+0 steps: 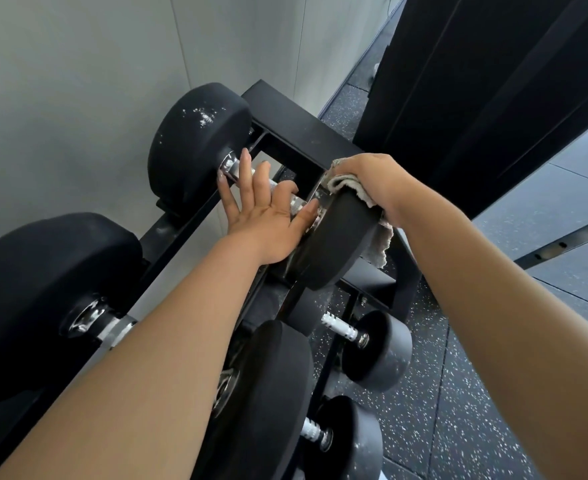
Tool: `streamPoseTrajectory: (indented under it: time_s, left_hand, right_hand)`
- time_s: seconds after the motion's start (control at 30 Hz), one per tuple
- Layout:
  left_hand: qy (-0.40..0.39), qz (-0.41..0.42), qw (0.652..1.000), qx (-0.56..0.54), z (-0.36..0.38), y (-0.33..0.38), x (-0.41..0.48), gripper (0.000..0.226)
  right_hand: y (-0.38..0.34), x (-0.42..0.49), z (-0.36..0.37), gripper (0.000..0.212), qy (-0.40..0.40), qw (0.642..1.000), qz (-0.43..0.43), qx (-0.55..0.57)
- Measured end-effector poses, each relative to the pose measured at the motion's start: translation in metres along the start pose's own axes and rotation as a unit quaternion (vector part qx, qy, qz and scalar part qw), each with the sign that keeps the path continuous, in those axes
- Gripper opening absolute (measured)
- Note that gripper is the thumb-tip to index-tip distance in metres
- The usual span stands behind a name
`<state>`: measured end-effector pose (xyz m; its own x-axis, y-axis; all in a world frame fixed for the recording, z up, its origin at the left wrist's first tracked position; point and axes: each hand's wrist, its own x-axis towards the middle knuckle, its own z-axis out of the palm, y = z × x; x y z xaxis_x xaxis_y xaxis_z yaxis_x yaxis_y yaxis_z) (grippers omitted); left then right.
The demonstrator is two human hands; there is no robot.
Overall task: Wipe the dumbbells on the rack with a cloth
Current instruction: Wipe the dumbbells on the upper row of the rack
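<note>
A black dumbbell [195, 143] with a chrome handle lies on the top tier of the black rack [292, 140]. My left hand [261, 209] rests on that handle with its fingers spread and fairly straight. My right hand [379, 185] presses a beige cloth [344, 183] onto the top of the dumbbell's near head [334, 244]; the fingers curl round the cloth, and a loose end hangs down on the right side of the head.
Another big dumbbell [53, 292] sits on the top tier at the left, partly behind my left forearm. Smaller dumbbells [375, 348] lie on lower tiers. A grey wall stands behind the rack, a black frame [459, 98] at the right, speckled rubber floor below.
</note>
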<state>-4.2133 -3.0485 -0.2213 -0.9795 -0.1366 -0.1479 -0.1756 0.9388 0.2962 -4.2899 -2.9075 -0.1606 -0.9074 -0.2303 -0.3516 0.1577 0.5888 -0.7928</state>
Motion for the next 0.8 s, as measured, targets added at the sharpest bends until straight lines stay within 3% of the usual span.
streamPoseTrajectory:
  time_s: [0.07, 0.23, 0.33, 0.47, 0.53, 0.63, 0.8]
  left_hand:
    - [-0.012, -0.005, 1.000, 0.000, -0.003, 0.001, 0.000, 0.053]
    - [-0.022, -0.018, 1.000, -0.009, -0.005, 0.005, 0.001, 0.051]
    - [-0.010, -0.015, 1.000, -0.023, -0.004, 0.005, 0.000, 0.049]
    - [0.001, -0.003, 0.999, -0.041, -0.004, 0.004, -0.002, 0.040]
    - [0.004, -0.002, 0.999, -0.044, -0.004, 0.004, -0.001, 0.039]
    - [0.004, -0.006, 0.999, -0.045, -0.003, 0.004, -0.001, 0.041]
    - [0.000, -0.014, 0.999, -0.038, -0.003, 0.006, -0.001, 0.042]
  right_hand:
    - [0.001, -0.007, 0.005, 0.013, 0.053, 0.998, -0.014, 0.026]
    - [0.016, -0.044, 0.034, 0.019, 0.197, 0.968, -0.138, -0.065]
    - [0.031, -0.057, 0.047, 0.027, 0.231, 0.948, -0.198, -0.091]
    - [0.033, -0.049, 0.039, 0.024, 0.209, 0.961, -0.179, -0.032]
    - [0.028, -0.041, 0.029, 0.015, 0.153, 0.974, -0.166, 0.028]
    - [0.022, -0.021, 0.009, 0.019, 0.062, 0.981, -0.128, 0.131]
    - [0.014, 0.008, -0.011, 0.010, -0.014, 0.995, 0.002, 0.100]
